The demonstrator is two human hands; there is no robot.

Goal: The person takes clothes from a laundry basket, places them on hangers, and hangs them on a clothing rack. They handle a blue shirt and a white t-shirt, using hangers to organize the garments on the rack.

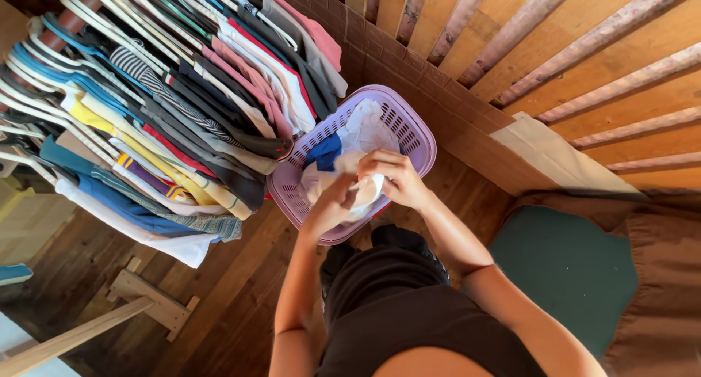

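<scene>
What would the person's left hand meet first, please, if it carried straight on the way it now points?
Likely the white garment it already grips with the right hand; past the left hand lies the laundry in the purple basket. Depth is unclear.

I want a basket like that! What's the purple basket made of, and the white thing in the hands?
The purple basket looks like moulded plastic: smooth, slightly shiny, with rows of small holes. The white thing seems soft cloth, since it bunches and folds where both hands grip it.

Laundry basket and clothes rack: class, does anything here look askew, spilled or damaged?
Nothing stands out. The purple basket sits upright on the wooden floor, the laundry stays inside it, and both hands, left hand and right hand, grip a white garment. The hung clothes hang in order.
</scene>
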